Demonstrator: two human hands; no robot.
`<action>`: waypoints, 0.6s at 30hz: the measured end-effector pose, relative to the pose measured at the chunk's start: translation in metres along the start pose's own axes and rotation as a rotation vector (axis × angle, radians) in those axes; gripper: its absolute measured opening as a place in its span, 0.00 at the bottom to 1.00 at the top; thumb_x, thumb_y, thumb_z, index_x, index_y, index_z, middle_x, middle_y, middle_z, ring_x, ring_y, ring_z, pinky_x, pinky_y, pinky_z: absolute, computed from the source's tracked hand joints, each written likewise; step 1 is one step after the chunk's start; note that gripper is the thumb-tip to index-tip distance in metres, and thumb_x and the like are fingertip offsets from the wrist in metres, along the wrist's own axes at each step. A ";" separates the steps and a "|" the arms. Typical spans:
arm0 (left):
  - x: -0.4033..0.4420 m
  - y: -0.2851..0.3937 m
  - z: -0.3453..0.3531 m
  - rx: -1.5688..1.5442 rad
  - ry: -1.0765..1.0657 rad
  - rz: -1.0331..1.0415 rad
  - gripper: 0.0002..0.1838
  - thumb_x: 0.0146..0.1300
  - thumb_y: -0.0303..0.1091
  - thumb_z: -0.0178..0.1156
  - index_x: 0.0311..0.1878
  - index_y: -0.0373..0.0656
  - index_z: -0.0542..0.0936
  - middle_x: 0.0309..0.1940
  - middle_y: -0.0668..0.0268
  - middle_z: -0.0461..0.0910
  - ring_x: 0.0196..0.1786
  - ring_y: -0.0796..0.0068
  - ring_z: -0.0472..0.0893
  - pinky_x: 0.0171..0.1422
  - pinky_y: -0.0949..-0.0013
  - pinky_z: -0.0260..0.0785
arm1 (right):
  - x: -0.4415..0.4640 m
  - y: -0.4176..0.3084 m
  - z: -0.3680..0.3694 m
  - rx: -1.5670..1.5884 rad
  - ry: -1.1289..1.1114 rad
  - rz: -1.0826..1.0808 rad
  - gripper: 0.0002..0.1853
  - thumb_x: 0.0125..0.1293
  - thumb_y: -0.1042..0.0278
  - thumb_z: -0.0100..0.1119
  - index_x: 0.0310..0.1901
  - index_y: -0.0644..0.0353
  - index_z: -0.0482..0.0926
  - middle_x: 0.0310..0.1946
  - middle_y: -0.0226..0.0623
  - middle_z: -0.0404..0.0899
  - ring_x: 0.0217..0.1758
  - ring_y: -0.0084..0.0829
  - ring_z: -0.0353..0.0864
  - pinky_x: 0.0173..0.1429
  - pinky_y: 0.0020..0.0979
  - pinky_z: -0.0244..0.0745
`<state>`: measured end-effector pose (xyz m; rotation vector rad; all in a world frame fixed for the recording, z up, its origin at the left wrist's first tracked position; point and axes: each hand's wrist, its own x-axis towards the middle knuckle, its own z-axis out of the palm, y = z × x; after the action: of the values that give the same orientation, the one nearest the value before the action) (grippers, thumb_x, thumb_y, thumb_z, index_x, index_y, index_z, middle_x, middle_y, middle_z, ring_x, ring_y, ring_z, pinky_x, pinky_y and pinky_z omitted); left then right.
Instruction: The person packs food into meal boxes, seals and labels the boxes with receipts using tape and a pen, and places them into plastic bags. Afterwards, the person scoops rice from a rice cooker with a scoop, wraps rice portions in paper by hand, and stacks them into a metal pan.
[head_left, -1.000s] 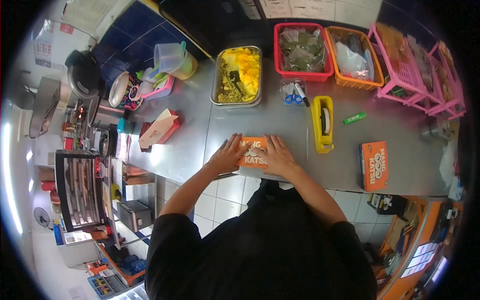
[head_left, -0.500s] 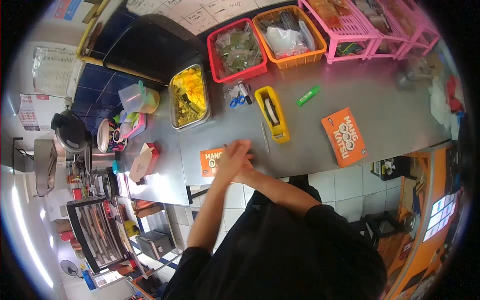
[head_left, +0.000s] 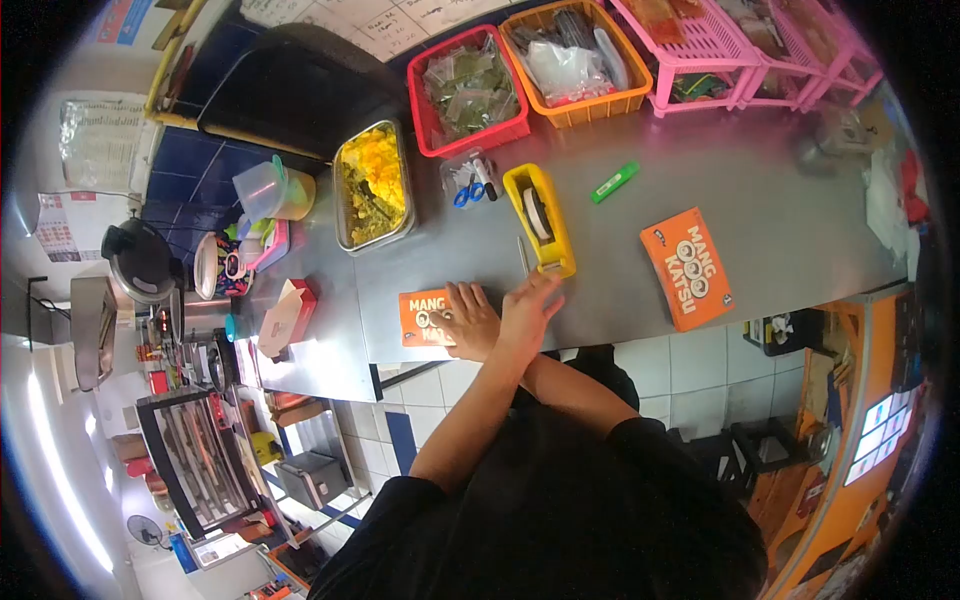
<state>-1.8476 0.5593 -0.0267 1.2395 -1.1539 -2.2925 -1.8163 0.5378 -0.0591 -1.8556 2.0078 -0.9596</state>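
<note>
My forearms cross, the left over the right. My left hand (head_left: 527, 315) reaches the near end of a yellow tape dispenser (head_left: 524, 188), its fingertips at the cutting edge and partly apart. Whether they touch the tape cannot be made out. My right hand (head_left: 472, 325) lies with spread fingers on the right part of an orange printed box (head_left: 418, 305), pressing it against the steel table (head_left: 620, 255). A thin metal rod (head_left: 522, 252) lies beside the dispenser, partly hidden.
To the right lie a second orange box (head_left: 688, 268) and a green marker (head_left: 615, 182). A metal tray of yellow food (head_left: 375, 185), red basket (head_left: 470, 90), orange basket (head_left: 578, 70) and pink racks (head_left: 700, 60) stand behind. An open carton (head_left: 288, 318) sits left.
My left hand has moved right, from over the box to the end of the tape dispenser. My right hand now shows flat on the box. The view has shifted slightly.
</note>
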 end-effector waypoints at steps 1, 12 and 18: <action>-0.001 -0.001 0.002 -0.009 0.008 -0.004 0.14 0.69 0.40 0.66 0.49 0.40 0.83 0.44 0.67 0.82 0.42 0.71 0.83 0.47 0.61 0.79 | 0.000 0.001 -0.001 0.003 -0.012 -0.002 0.43 0.48 0.53 0.76 0.69 0.43 0.72 0.73 0.66 0.57 0.77 0.66 0.55 0.80 0.62 0.47; -0.049 0.029 -0.104 0.656 0.226 0.542 0.09 0.68 0.32 0.59 0.44 0.37 0.84 0.29 0.65 0.81 0.32 0.74 0.81 0.41 0.70 0.74 | 0.008 0.008 0.024 -0.279 0.230 -0.101 0.33 0.48 0.52 0.74 0.60 0.43 0.81 0.69 0.59 0.65 0.70 0.57 0.64 0.74 0.57 0.57; -0.078 0.044 -0.202 0.250 0.395 0.000 0.14 0.72 0.40 0.63 0.34 0.40 0.79 0.24 0.72 0.75 0.26 0.84 0.72 0.30 0.77 0.64 | 0.012 -0.014 -0.004 -0.107 0.012 0.008 0.34 0.52 0.46 0.74 0.62 0.42 0.77 0.71 0.62 0.64 0.72 0.62 0.63 0.78 0.59 0.52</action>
<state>-1.6448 0.4722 -0.0112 1.6862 -1.3087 -1.8226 -1.8096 0.5276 -0.0439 -1.8987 2.1111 -0.8795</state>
